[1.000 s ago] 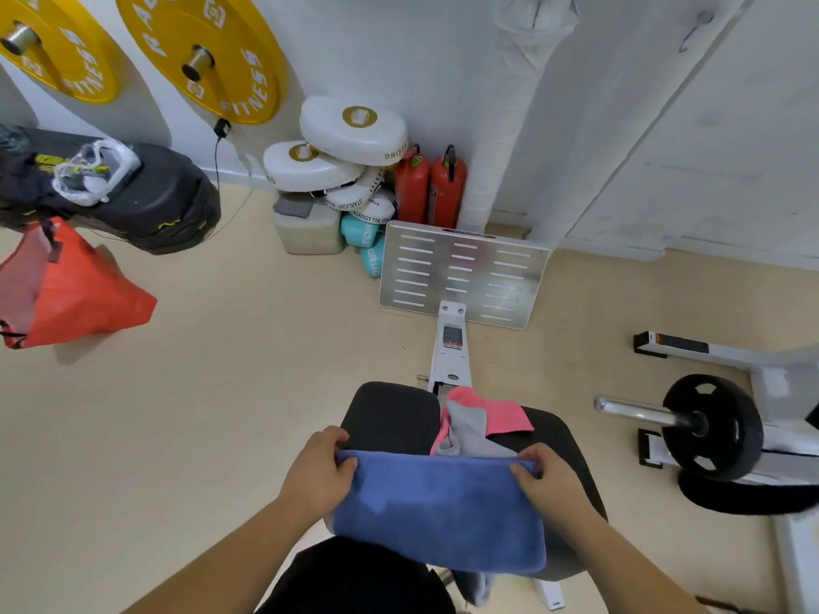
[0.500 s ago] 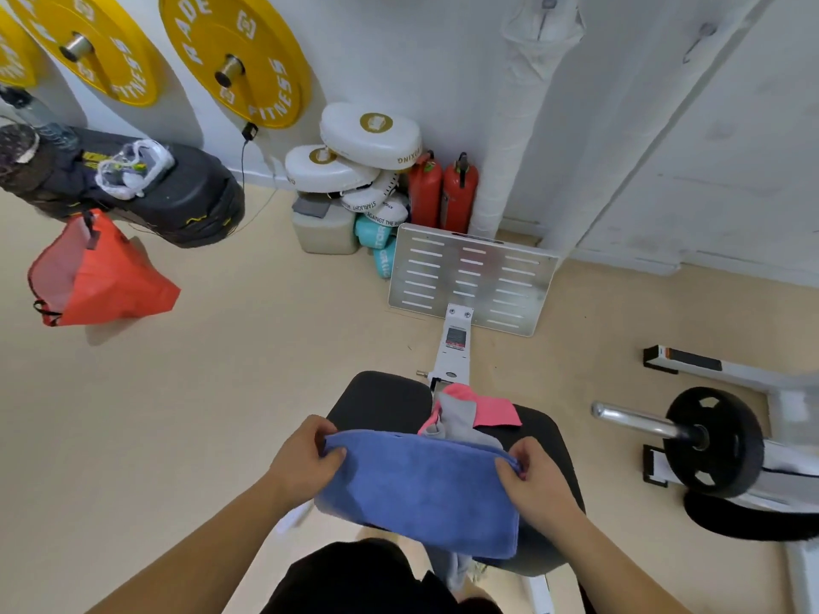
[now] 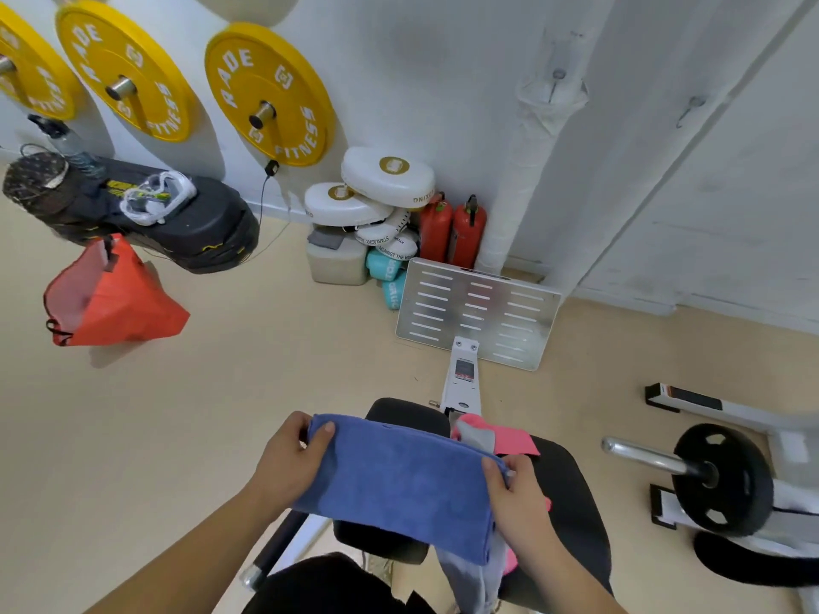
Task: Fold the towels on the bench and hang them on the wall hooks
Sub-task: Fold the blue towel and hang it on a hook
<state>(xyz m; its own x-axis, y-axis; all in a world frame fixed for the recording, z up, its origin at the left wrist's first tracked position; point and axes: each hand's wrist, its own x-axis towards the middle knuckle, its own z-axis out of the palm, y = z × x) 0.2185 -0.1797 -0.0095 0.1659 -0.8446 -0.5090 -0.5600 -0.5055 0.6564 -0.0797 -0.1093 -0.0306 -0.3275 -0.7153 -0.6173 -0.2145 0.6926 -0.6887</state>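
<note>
Blue towel [image 3: 399, 480] is folded to a flat rectangle and held up over the near end of the bench [image 3: 571, 494], off the pad. Left hand [image 3: 290, 463] pinches the top-left corner, thumb on the front face. Right hand [image 3: 516, 494] grips the top-right corner, fingers curled round the edge. The top edge is tilted, with the left corner higher in frame.

Pink towel [image 3: 514, 440] and grey towel [image 3: 476, 436] lie bunched together on the bench just behind the blue one. Grey and pink cloth hangs below the blue towel's lower right corner. It's probably the same two towels, but the blue one hides the join.

Two wall hooks [image 3: 687, 110] [image 3: 556, 77] are up on the white wall, well apart from the towels. Yellow weight plates [image 3: 270, 95] are mounted on the wall at left.
</note>
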